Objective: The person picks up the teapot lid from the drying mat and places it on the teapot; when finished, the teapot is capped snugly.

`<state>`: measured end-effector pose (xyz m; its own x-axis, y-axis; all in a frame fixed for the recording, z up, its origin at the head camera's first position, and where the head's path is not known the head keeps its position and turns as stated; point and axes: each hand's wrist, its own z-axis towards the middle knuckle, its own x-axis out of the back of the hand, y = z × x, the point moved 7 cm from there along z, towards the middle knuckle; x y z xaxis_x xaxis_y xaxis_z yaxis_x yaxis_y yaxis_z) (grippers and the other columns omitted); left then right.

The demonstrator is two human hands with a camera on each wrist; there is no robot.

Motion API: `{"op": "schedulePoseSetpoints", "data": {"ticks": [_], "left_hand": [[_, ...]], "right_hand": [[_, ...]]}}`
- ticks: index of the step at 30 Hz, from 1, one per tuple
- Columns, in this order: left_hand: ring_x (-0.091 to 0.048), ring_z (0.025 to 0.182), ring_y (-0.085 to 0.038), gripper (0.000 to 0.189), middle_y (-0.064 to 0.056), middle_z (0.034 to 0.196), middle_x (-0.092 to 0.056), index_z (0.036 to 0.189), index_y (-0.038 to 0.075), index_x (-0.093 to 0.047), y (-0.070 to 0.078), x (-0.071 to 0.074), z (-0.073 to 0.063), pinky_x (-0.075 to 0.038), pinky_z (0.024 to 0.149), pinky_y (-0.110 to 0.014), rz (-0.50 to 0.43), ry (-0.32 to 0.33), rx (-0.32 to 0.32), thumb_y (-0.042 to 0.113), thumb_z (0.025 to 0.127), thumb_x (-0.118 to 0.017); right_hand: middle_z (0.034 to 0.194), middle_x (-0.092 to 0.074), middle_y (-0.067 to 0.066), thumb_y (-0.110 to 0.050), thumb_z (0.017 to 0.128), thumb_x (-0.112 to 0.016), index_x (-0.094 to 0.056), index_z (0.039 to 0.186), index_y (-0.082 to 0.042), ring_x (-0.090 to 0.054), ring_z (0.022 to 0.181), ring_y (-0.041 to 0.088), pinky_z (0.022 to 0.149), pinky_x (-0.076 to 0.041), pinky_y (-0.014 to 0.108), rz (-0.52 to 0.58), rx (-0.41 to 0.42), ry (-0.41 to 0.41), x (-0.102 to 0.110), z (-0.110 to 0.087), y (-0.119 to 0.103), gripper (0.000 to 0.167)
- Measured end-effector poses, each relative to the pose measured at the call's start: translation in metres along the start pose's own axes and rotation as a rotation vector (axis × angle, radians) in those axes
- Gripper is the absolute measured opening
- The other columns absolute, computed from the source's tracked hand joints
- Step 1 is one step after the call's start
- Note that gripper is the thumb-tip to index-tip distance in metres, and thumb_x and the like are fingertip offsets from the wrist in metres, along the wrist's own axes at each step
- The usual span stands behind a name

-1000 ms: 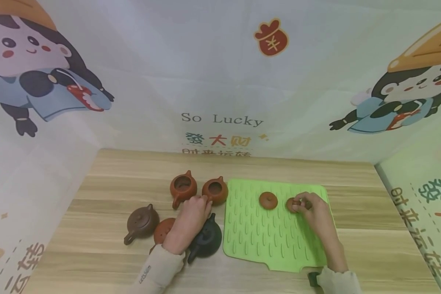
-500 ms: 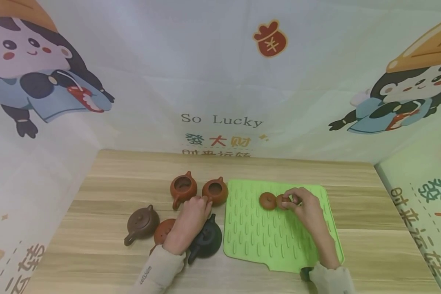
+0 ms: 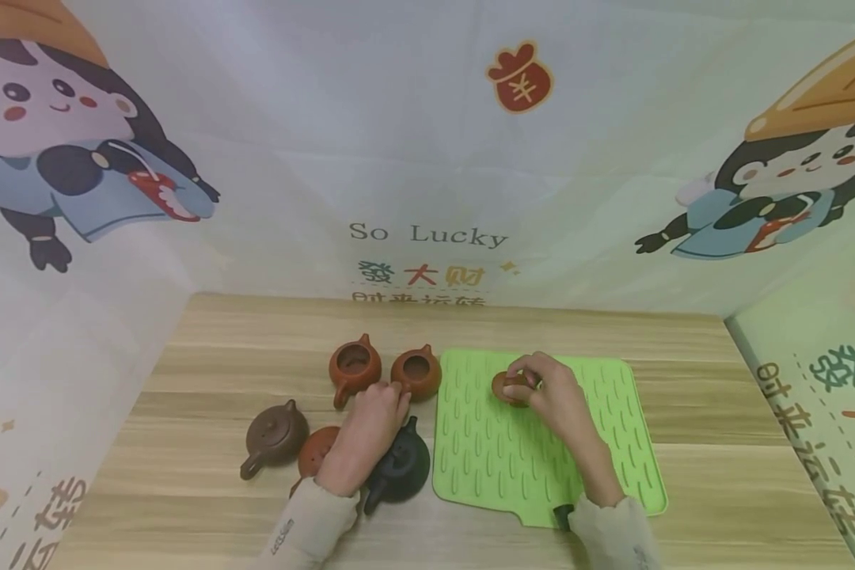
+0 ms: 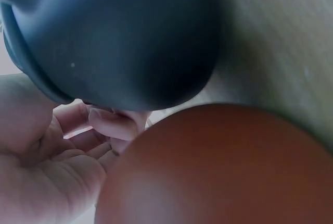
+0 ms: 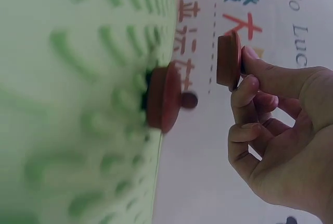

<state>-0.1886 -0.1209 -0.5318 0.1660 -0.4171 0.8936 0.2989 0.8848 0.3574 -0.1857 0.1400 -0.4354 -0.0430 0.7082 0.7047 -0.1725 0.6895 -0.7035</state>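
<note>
My right hand [image 3: 559,396] pinches a small reddish-brown teapot lid [image 5: 228,60] between thumb and fingertips, raised above the green mat. A second teapot lid [image 5: 169,99] rests on the mat, knob up; from the head view the right hand and held lid partly overlap it. My left hand [image 3: 370,419] pinches the handle of a lidless reddish-brown teapot [image 3: 422,385] by the mat's left edge; its fingertips are partly hidden. Close beside that wrist stand a black teapot [image 4: 130,41] and an orange-red teapot [image 4: 223,172].
A second lidless reddish-brown teapot [image 3: 365,383] stands at the back, left of the first. Farther left sits a lidded brown teapot [image 3: 276,435]. The green mat [image 3: 484,475] lies on the wooden table [image 3: 185,507], with printed cloth walls [image 3: 292,198] around it.
My right hand has carried its lid leftward across the mat, from the right of the resting lid to over it. My left hand has stayed at the teapot handle.
</note>
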Motion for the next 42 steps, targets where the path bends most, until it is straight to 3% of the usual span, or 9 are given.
{"op": "schedulePoseSetpoints", "data": {"ticks": [10,18,23,31,42], "left_hand": [[-0.069,0.063,-0.026,0.021,-0.008,0.073,-0.065,0.086,0.006,-0.073,0.000,0.001,-0.001,-0.052,0.050,-0.040,0.026,0.002,0.000,0.015,0.105,-0.075],[-0.069,0.062,-0.027,0.021,-0.009,0.073,-0.065,0.087,0.005,-0.074,0.000,0.000,-0.001,-0.051,0.049,-0.040,0.029,-0.008,0.008,0.016,0.105,-0.076],[-0.070,0.063,-0.027,0.021,-0.008,0.073,-0.065,0.086,0.005,-0.072,-0.001,-0.001,-0.001,-0.050,0.048,-0.039,0.014,-0.012,0.005,0.015,0.104,-0.076],[-0.069,0.062,-0.025,0.021,-0.008,0.072,-0.065,0.085,0.005,-0.073,0.001,0.000,-0.001,-0.050,0.048,-0.038,0.018,0.009,-0.018,0.014,0.104,-0.077],[-0.069,0.063,-0.024,0.020,-0.007,0.073,-0.065,0.087,0.006,-0.074,0.001,0.000,-0.001,-0.050,0.048,-0.036,0.046,-0.004,-0.015,0.015,0.104,-0.077]], "right_hand": [[0.079,-0.055,-0.002,-0.010,0.091,-0.089,-0.079,0.099,-0.009,-0.051,0.077,0.015,0.066,-0.043,0.031,0.048,0.090,-0.084,-0.036,0.020,-0.049,0.013],[0.077,-0.050,-0.004,-0.014,0.088,-0.092,-0.078,0.096,-0.011,-0.047,0.073,0.013,0.067,-0.039,0.029,0.029,0.173,-0.086,-0.057,0.035,-0.076,0.016],[0.076,-0.050,-0.002,-0.016,0.090,-0.092,-0.077,0.096,-0.012,-0.046,0.071,0.014,0.065,-0.037,0.029,0.058,0.172,-0.089,-0.071,0.047,-0.081,0.016],[0.090,-0.072,0.005,-0.019,0.089,-0.092,-0.078,0.097,-0.011,-0.060,0.080,0.018,0.072,-0.049,0.035,0.033,0.154,-0.059,-0.082,0.057,-0.082,0.018],[0.082,-0.063,0.000,-0.022,0.089,-0.093,-0.077,0.095,-0.012,-0.054,0.076,0.014,0.063,-0.041,0.029,-0.006,0.100,-0.042,-0.095,0.059,-0.072,0.020]]}}
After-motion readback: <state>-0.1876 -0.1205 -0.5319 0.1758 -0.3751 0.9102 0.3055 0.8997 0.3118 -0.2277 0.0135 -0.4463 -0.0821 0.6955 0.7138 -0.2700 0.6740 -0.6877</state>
